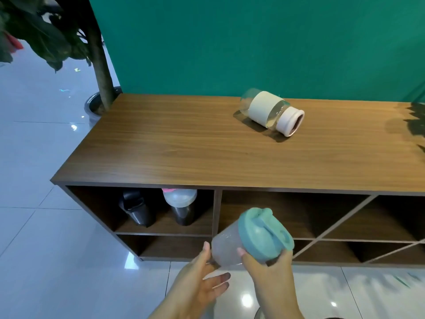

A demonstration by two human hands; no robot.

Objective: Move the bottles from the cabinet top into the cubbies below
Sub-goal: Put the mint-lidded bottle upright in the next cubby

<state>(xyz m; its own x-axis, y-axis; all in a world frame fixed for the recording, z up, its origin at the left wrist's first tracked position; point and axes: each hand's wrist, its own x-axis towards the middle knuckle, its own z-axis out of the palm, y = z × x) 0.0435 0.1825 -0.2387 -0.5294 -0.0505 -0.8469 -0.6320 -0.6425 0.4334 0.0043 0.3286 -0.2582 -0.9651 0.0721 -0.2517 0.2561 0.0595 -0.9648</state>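
Note:
A clear shaker bottle with a teal lid (253, 238) is held tilted in front of the cabinet's lower cubbies. My right hand (269, 270) grips it under the lid. My left hand (200, 279) touches the bottle's clear base with its thumb, fingers spread. A clear glass bottle with a cream sleeve and pale pink cap (269, 111) lies on its side on the wooden cabinet top (184, 146). In the upper left cubby (96, 203) stand a black bottle (136, 210) and a dark bottle with a grey-and-pink lid (181, 203).
To the right are open cubbies (287, 212) with diagonal dividers, and a low shelf (174, 247) runs under the left cubby. A potted tree (99, 65) stands at the cabinet's left end. A green wall backs the cabinet. Glossy white floor tiles lie below.

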